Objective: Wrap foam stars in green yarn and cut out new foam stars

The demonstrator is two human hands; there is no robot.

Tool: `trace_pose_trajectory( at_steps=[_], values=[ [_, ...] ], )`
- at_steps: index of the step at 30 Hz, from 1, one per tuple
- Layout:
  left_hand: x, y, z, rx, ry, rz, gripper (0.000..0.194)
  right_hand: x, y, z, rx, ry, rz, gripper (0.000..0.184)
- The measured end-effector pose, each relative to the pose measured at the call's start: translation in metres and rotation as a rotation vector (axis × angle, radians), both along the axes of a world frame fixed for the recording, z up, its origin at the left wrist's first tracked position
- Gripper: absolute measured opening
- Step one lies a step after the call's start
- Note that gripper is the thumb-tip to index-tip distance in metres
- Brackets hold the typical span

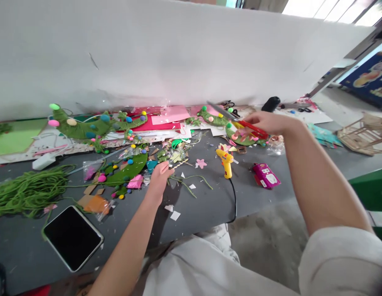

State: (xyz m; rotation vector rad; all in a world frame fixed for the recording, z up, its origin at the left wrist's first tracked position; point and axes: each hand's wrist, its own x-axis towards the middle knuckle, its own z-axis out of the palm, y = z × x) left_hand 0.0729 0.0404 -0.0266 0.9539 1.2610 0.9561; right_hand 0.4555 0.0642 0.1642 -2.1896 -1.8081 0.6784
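A craft workshop, by the look of a long table [200, 209] strewn with yarn [31, 191], pom-poms [102, 178], card [171, 114] and paper scraps [175, 215]. A glue gun [226, 162] and scissors [258, 130] among loose materials speak of handwork. A white panel [178, 53] backs the table like a workstation divider, while a bare grey floor [268, 238] and a slatted frame [363, 131] off to the right lend the room a plain, working air.

On the table [203, 209], the yarn [31, 191] and tablet [74, 237] lie left of the glue gun [227, 165]
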Motion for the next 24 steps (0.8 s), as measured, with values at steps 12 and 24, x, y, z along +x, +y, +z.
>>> trace_pose_trajectory(
  at_steps=[12, 24],
  values=[
    [0.043, 0.022, 0.034, 0.228, 0.117, -0.172, 0.039, 0.015, -0.003, -0.056, -0.267, 0.607, 0.098, 0.046],
    [0.168, 0.099, 0.045, 0.342, 0.107, -0.575, 0.036, 0.002, 0.02, -0.072, -0.339, 0.707, 0.339, 0.072]
  ],
)
